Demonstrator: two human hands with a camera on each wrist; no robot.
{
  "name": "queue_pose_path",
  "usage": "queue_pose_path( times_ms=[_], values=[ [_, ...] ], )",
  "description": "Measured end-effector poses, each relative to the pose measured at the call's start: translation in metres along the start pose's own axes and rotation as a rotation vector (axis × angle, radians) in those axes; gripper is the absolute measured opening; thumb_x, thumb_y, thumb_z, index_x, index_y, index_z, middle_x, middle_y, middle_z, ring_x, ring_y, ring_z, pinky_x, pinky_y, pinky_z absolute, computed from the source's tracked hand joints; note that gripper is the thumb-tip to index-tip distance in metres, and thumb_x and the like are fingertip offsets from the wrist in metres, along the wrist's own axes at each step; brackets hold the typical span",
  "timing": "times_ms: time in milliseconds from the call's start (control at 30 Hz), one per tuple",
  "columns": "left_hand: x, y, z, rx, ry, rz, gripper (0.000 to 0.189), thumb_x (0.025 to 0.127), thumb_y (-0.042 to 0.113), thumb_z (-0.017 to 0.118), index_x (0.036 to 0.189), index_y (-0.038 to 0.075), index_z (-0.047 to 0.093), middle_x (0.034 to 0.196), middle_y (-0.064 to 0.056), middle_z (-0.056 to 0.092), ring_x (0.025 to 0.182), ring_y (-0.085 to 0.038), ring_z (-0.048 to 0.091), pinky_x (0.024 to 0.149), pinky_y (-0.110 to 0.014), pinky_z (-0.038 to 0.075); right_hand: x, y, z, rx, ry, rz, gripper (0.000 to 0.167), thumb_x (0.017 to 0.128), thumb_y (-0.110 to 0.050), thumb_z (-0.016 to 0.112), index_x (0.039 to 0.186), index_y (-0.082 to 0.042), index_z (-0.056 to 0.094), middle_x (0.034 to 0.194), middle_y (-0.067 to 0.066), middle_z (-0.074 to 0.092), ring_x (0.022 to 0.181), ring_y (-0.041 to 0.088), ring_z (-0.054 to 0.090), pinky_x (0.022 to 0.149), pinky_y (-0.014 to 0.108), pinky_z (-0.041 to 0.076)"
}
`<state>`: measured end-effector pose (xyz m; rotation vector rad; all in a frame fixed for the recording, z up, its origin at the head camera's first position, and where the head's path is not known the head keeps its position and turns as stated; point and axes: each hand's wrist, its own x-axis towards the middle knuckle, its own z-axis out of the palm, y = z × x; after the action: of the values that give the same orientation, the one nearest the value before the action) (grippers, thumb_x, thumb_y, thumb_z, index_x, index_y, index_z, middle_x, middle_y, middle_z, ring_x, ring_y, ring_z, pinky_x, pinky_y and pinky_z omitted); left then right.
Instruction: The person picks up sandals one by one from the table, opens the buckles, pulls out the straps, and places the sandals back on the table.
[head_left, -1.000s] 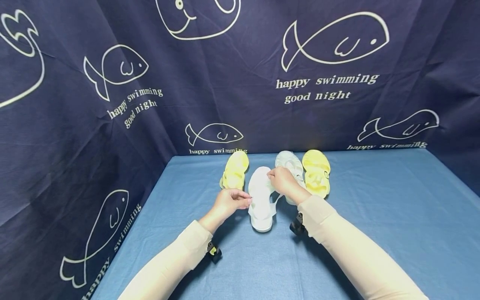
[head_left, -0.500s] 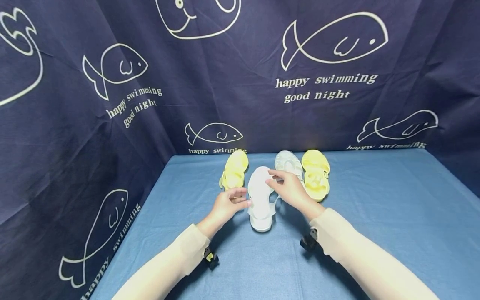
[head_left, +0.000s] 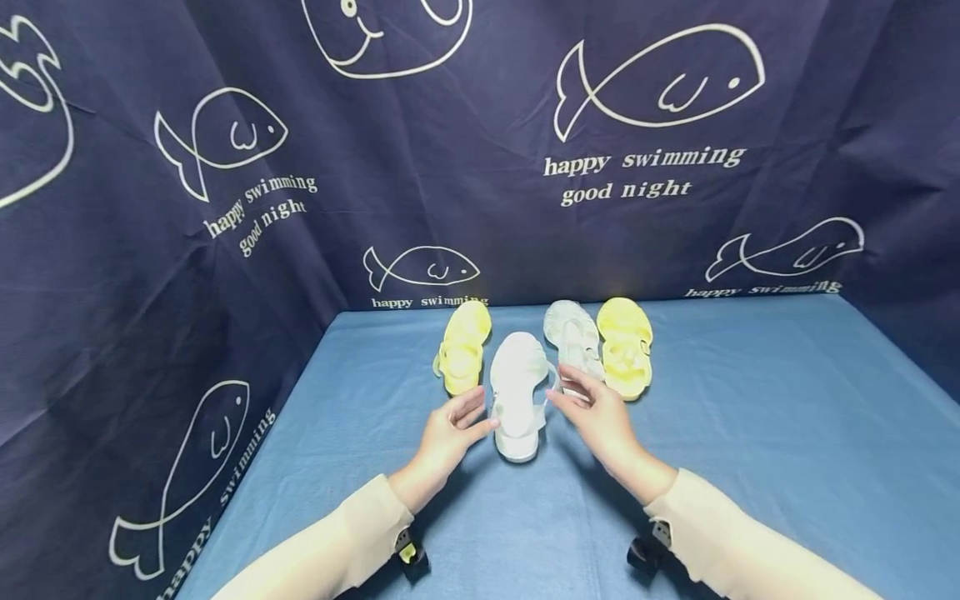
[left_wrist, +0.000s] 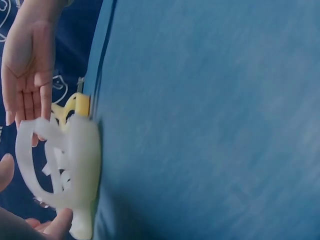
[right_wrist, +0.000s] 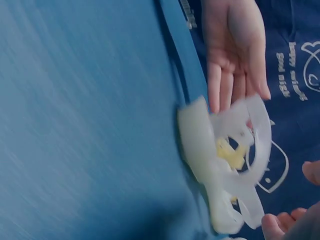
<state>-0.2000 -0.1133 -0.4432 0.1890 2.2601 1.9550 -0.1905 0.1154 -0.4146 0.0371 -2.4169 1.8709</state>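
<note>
A translucent white sandal (head_left: pixel 517 392) stands at the middle of the table, its side strap (head_left: pixel 554 377) bowed out to the right. My left hand (head_left: pixel 444 437) is at its left side with the fingers loosely bent and the thumb tip right at the sandal's edge. On the other side, my right hand (head_left: pixel 606 427) has its fingers spread apart, a fingertip close to the strap. In the right wrist view the strap end (right_wrist: pixel 251 212) meets that fingertip, while the thumb (right_wrist: pixel 312 172) is well away. The left wrist view shows the sole (left_wrist: pixel 82 165) from the side, upright on the cloth.
A second white sandal (head_left: pixel 568 327) lies behind my right hand. One yellow sandal (head_left: pixel 463 350) is at the left and another yellow sandal (head_left: pixel 627 346) at the right. Blue cloth covers the table (head_left: pixel 742 450); a dark printed curtain (head_left: pixel 480 150) hangs behind and to the left.
My right hand has left the white sandal's upper right edge and come down nearer me, its fingers spreading. My left hand has shifted slightly toward me. The sandal stays in place.
</note>
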Motion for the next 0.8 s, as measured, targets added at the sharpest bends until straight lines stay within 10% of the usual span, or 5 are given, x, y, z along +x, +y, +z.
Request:
queue_pose_path(
  times_ms=[200,533,800],
  values=[
    [-0.007,-0.007,0.005,-0.071,0.030,-0.027,0.065,0.086,0.017,0.074,0.141,-0.004,0.045,0.143,-0.023,0.048,0.132,-0.033,0.049,0.105,-0.035,0.046,-0.019,0.000,0.011,0.088,0.023,0.101,0.049,0.090,-0.015,0.068,0.135,0.001,0.053,0.134,0.018,0.058,0.124,0.029,0.056,0.089,0.012,0.047],
    [-0.016,-0.015,0.016,-0.161,0.052,-0.035,0.058,0.087,0.012,0.071,0.136,-0.010,0.048,0.137,-0.027,0.053,0.127,-0.035,0.053,0.101,-0.030,0.048,-0.038,0.007,0.031,0.202,-0.016,0.208,0.055,0.092,-0.014,0.066,0.137,0.009,0.046,0.136,0.026,0.054,0.126,0.034,0.053,0.108,0.043,0.042],
    [-0.020,-0.015,0.019,-0.169,0.022,-0.050,0.053,0.088,0.009,0.069,0.133,-0.012,0.050,0.132,-0.028,0.056,0.122,-0.031,0.057,0.093,-0.024,0.052,-0.045,0.012,0.039,0.273,-0.039,0.240,0.055,0.093,-0.012,0.063,0.136,0.015,0.043,0.135,0.031,0.052,0.127,0.036,0.052,0.098,0.033,0.051]
  ],
)
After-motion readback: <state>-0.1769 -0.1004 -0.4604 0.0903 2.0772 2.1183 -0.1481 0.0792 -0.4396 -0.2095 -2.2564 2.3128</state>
